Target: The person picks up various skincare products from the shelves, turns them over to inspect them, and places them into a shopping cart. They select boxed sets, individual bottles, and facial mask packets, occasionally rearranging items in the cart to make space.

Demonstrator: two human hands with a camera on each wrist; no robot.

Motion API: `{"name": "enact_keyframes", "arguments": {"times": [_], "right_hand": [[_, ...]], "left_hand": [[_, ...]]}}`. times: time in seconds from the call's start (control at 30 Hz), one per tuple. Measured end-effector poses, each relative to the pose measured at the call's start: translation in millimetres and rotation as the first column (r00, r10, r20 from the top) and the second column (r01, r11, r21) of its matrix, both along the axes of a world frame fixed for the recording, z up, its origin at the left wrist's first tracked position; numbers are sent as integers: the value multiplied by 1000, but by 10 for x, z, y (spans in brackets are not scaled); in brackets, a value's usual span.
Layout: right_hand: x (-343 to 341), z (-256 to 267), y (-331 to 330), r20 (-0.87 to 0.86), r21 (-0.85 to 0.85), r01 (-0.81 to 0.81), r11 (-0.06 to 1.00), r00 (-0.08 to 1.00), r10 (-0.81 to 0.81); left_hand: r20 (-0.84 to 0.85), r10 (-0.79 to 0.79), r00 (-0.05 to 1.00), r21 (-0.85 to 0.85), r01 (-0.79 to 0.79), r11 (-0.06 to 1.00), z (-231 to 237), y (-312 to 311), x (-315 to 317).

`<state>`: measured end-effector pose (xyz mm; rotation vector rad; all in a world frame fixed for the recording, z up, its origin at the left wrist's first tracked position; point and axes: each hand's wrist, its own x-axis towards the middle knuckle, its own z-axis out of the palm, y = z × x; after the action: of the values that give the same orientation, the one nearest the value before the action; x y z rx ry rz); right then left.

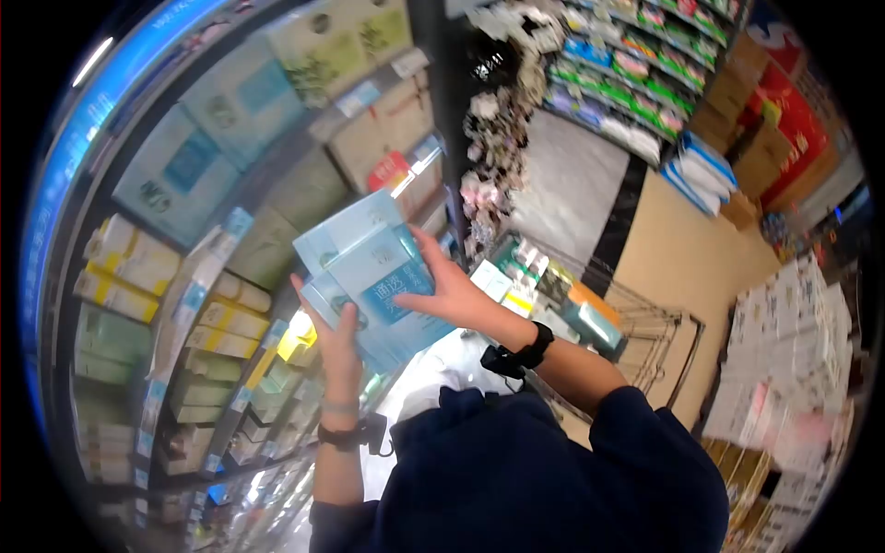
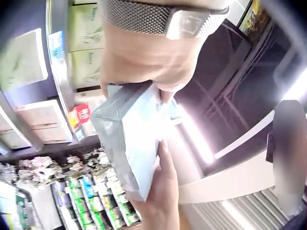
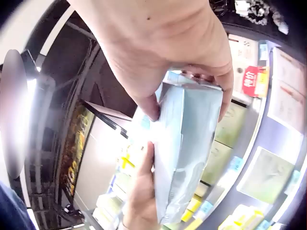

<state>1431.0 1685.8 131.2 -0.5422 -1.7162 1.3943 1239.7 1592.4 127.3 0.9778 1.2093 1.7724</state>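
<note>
Two light-blue boxes (image 1: 369, 263), wrapped in shiny film and overlapping, are held up in front of the shelves. The left hand (image 1: 337, 355) grips them at the lower left, thumb on the front face. At their right edge the right hand (image 1: 461, 295) grips, its thumb lying across the front label. In the left wrist view the box (image 2: 129, 139) shows its side between the left hand (image 2: 148, 62) and the right hand (image 2: 160, 196). The right wrist view has the box (image 3: 189, 139) under the right hand (image 3: 168, 52), with the left hand (image 3: 142, 196) at its other side.
Shelves (image 1: 152, 323) of boxed goods fill the left side. A shopping cart (image 1: 678, 346) holding several boxes stands at the right, beyond the right forearm. Stacked white packs (image 1: 784, 341) stand farther right, and another shelf of green packets (image 1: 636, 64) is at the back.
</note>
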Motion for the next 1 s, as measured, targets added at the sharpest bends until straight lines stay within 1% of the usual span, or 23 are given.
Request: {"name": "enact_keyframes", "arguments": {"times": [0.03,0.07,0.1,0.13,0.17,0.2,0.23,0.3,0.33,0.37,0.43,0.47,0.53,0.57,0.6,0.67,0.7,0.77,0.8,0.83,0.9,0.93,1.0], "right_hand": [[55,-154,-55,96,-26,48,998,994,-46],[114,-297,-93,193,-46,92,995,978,-82],[185,-446,-95,191,-74,116,990,976,-100],[259,-582,-87,284,-191,66,979,959,-9],[327,-656,-106,359,-310,20,950,928,97],[382,-723,-144,410,-300,70,951,910,62],[402,-940,-145,428,-253,99,962,903,20],[440,-1324,-183,362,-288,147,946,932,-34],[470,-1433,-185,383,-297,157,942,923,-33],[499,-1544,-199,378,-322,173,931,925,-41],[558,-1614,-214,333,-522,108,846,939,85],[605,-1610,-231,330,-561,97,822,937,115],[643,-1713,-256,277,-610,74,789,953,125],[666,-1760,-266,257,-624,60,779,957,132],[692,-1798,-274,257,-633,69,771,958,125],[748,-1821,-253,157,-721,32,693,980,119],[775,-1838,-227,159,-722,41,691,981,108],[821,-1980,-214,158,-727,108,678,987,12],[844,-2092,-199,88,-766,89,636,996,-32],[961,-2029,-172,58,-779,74,622,997,-47],[1118,-2242,-141,-40,-846,43,532,989,-143],[1229,-2338,-117,22,-839,134,528,977,-214],[1523,-2531,-88,59,-874,223,431,930,-362]], "left_hand": [[-32,57,998,-27,-58,998,-129,-7,100],[-36,2,999,-111,-6,994,-418,-6,29],[-35,-49,998,-192,41,981,-707,-11,-62],[-35,-70,997,-219,61,974,-829,-39,-58],[-44,-108,993,-332,87,939,-913,-69,-37],[-51,-145,988,-439,108,892,-993,-91,-18],[-55,-162,985,-461,119,879,-1060,-100,21],[84,-129,988,-451,153,879,-1164,-132,123],[66,-189,980,-499,196,844,-1150,-149,182],[-14,-273,962,-545,221,809,-1228,-165,148],[9,-227,974,-506,200,839,-1227,-139,280],[11,-244,970,-525,213,824,-1244,-122,291],[-103,-267,958,-583,160,797,-1281,-56,288],[-95,-334,938,-619,207,758,-1299,3,239],[-133,-373,918,-615,218,757,-1320,51,218],[-191,-436,879,-616,238,751,-1328,154,252],[-188,-446,875,-617,248,747,-1331,204,260],[-139,-511,848,-674,297,676,-1264,299,335],[-101,-559,823,-742,311,594,-1208,305,341],[-94,-568,818,-745,321,585,-1229,292,356],[-203,-621,757,-698,333,634,-1244,274,371],[-199,-643,740,-681,368,634,-1115,268,456],[-209,-664,718,-670,390,632,-965,279,501]]}}
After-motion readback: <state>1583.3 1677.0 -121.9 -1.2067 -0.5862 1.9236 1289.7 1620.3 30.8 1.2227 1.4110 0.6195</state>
